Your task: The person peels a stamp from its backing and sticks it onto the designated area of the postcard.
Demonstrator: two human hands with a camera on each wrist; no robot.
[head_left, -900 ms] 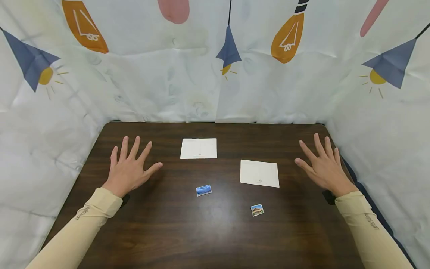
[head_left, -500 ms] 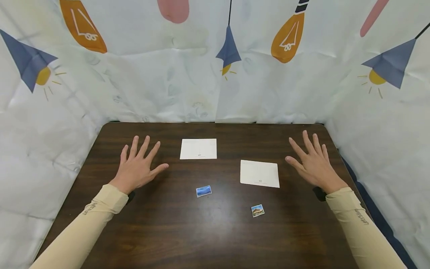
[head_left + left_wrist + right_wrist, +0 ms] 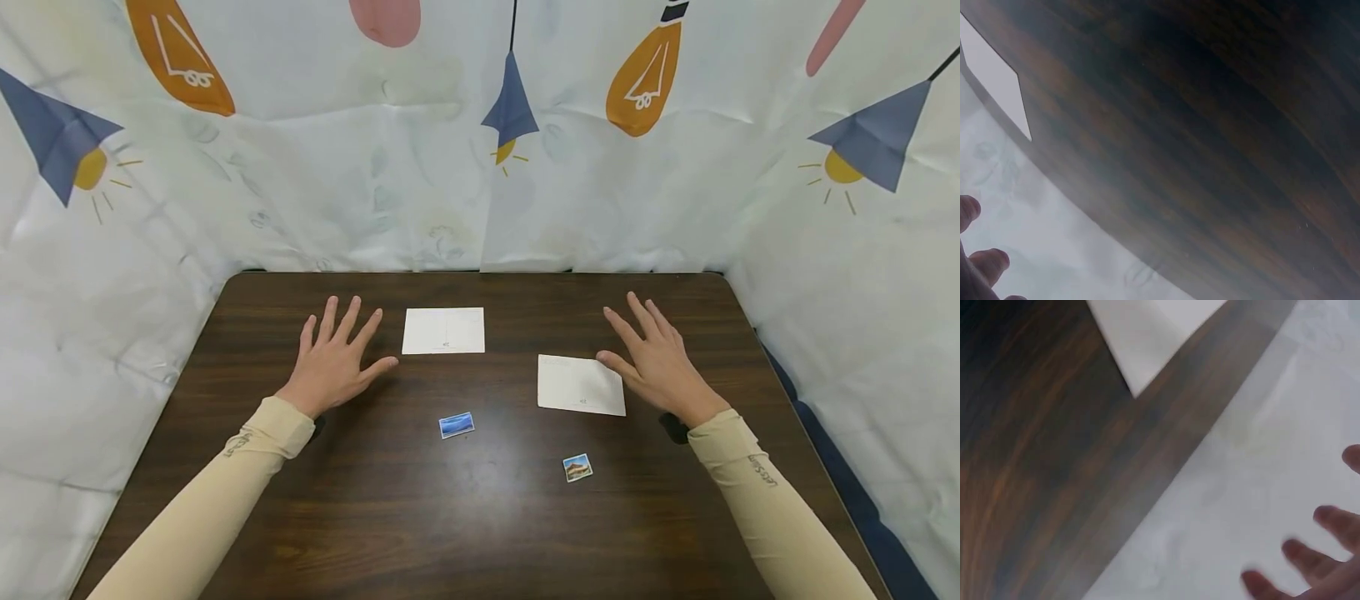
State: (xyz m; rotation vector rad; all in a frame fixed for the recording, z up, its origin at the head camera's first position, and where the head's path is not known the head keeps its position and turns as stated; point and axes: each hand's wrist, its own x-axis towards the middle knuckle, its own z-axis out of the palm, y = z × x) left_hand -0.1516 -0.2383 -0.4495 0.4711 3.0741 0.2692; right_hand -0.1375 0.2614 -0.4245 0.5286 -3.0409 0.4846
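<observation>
Fingers spread and holding nothing, the left hand (image 3: 330,371) is over the table's left part, just left of a white card (image 3: 443,332). The right hand (image 3: 662,367), also spread and holding nothing, has its thumb tip over the upper right corner of a second white card (image 3: 577,385); whether it touches cannot be told. Nearer the front lie a small blue picture (image 3: 456,425) and a small picture with a building (image 3: 577,467). A card corner shows in the left wrist view (image 3: 1000,81) and another card's corner in the right wrist view (image 3: 1147,344).
The dark brown table (image 3: 420,533) has a white curtain (image 3: 337,192) printed with lamps and bulbs behind it and at both sides. Dark blue material (image 3: 847,492) shows beside the table's right edge.
Both hands have moved inward, the left to the right and the right to the left, until the right thumb overlaps the nearer card. The cards and small pictures lie as before.
</observation>
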